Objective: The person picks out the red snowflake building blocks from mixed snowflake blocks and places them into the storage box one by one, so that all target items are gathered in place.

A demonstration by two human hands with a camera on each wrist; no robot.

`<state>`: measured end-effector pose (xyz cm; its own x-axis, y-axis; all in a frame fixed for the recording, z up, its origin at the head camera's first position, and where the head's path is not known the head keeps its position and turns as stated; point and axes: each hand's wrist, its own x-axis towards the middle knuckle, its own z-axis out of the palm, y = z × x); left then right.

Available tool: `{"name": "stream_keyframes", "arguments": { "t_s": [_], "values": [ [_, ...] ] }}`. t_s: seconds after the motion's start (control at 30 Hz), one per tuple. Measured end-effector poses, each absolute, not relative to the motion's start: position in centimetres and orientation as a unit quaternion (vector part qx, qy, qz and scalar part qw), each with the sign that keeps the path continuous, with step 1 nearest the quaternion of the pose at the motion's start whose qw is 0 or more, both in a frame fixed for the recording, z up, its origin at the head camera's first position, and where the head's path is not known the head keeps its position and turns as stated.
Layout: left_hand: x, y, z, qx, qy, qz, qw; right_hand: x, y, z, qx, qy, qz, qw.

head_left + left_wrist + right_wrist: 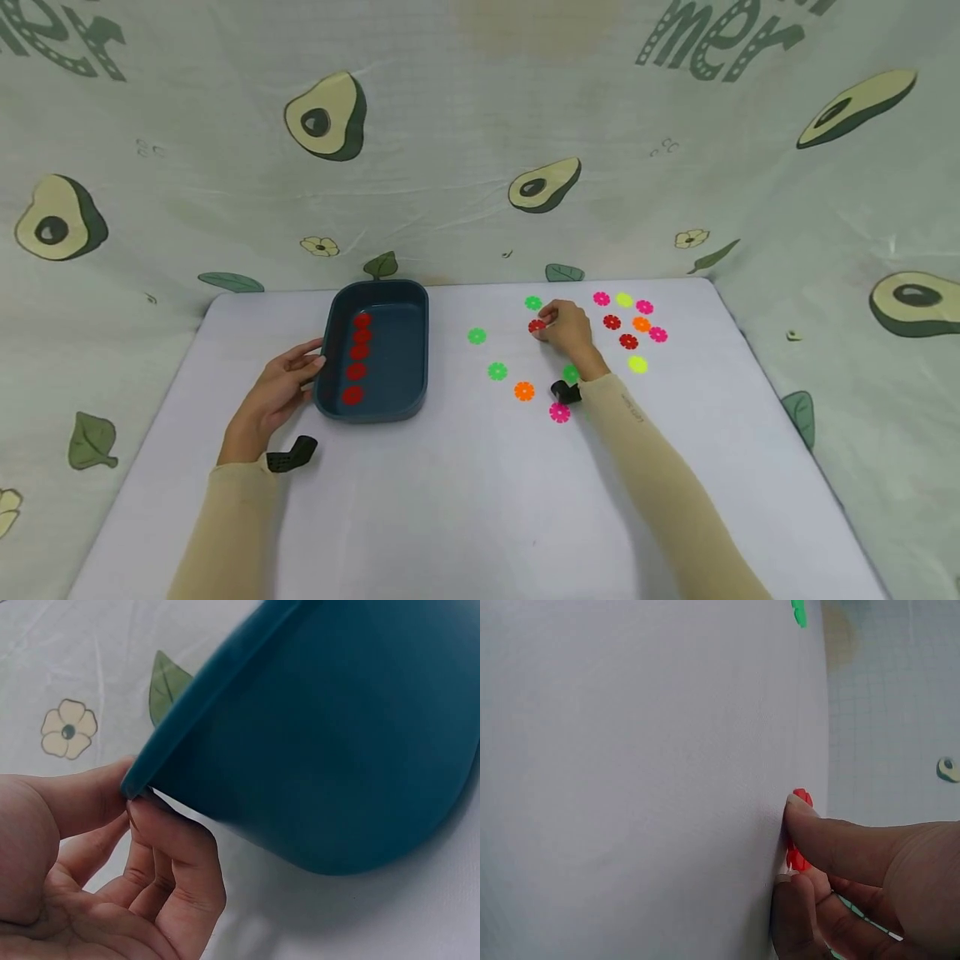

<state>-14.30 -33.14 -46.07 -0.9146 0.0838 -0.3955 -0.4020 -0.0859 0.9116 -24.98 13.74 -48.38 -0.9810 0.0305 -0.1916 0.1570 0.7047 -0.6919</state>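
The right hand [567, 328], nearly closed, pinches a red disc [536, 326]. At its nine o'clock lies the blue tray [399, 354], long axis twelve-to-six, gripped by the nearer left hand [276, 393].

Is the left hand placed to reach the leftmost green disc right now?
Probably not: the left hand is holding the tray, which lies between it and that green disc.

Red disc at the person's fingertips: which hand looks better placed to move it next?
Probably the right hand: it touches the red disc, while the left hand grips the blue tray by its rim.
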Motion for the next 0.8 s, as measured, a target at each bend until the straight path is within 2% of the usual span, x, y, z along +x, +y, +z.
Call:
{"name": "stream_keyframes", "arguments": {
  "t_s": [0.57, 0.8],
  "values": [
    [-14.57, -33.23, -45.96, -0.132, 0.655, 0.722, 0.177, -24.51, 13.71, -48.02, 0.060, 0.918, -0.382, 0.085],
    [-14.51, -33.14, -46.24, -0.134, 0.666, 0.712, 0.176, -23.95, 13.93, -48.58, 0.039, 0.918, -0.390, 0.061]
  ]
}}
